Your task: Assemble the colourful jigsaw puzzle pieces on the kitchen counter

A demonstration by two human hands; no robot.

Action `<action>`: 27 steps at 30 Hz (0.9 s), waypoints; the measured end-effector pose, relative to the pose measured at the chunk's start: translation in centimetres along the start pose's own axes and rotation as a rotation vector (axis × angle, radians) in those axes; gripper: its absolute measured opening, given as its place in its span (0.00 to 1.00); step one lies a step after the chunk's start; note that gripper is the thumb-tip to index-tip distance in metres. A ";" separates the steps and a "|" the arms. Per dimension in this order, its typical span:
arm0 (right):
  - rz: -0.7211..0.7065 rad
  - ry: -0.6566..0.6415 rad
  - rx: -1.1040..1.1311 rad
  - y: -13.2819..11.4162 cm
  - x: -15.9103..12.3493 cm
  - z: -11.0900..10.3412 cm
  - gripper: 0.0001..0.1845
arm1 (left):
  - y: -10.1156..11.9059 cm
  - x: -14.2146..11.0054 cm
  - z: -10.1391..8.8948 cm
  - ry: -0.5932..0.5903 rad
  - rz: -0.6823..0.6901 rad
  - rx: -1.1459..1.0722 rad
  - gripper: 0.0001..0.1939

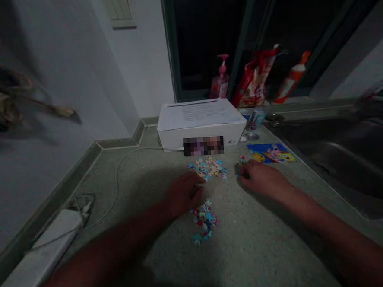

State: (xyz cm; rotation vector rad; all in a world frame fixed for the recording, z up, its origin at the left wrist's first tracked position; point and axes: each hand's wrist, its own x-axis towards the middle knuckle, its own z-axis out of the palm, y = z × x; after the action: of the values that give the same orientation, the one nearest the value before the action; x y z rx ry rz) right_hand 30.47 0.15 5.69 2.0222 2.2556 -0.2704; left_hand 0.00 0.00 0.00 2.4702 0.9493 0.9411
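Loose jigsaw puzzle pieces lie in a heap on the counter, in front of a white box. My left hand is at the heap's near edge, thumb and fingers closed around a pale, blurred puzzle piece. Nearer to me is a second cluster of jigsaw pieces, mostly blue, red and white. My right hand rests to the right, its fingers curled down beside a small group of pieces; what its fingertips hold is hidden. A colourful cartoon picture card lies just beyond that hand.
The white box has a printed sheet on top, with a phone-like screen leaning on its front and a cable attached. A metal sink borders the right. A pink pump bottle and red bag stand behind.
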 end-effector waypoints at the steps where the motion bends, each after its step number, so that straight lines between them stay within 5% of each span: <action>1: 0.009 0.005 -0.002 0.1 0.0 0.0 0.13 | 0.0 -0.1 0.0 0.002 -0.004 0.003 0.08; 8: 0.017 0.171 -0.003 -0.1 0.0 0.6 0.12 | -0.2 -0.2 0.2 0.033 0.039 -0.016 0.09; 16: -0.364 0.402 0.227 -1.2 1.3 3.3 0.11 | -0.1 -0.1 0.2 0.049 0.043 -0.010 0.10; 27: -0.321 0.410 0.285 -1.6 2.6 4.6 0.07 | 0.5 0.0 -0.2 -0.005 -0.051 -0.024 0.12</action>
State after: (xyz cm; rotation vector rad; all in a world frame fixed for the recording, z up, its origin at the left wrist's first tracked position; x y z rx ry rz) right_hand 28.41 1.65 0.79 1.9781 2.9547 -0.2282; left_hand 0.07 -0.30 0.42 2.4157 0.9887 0.9246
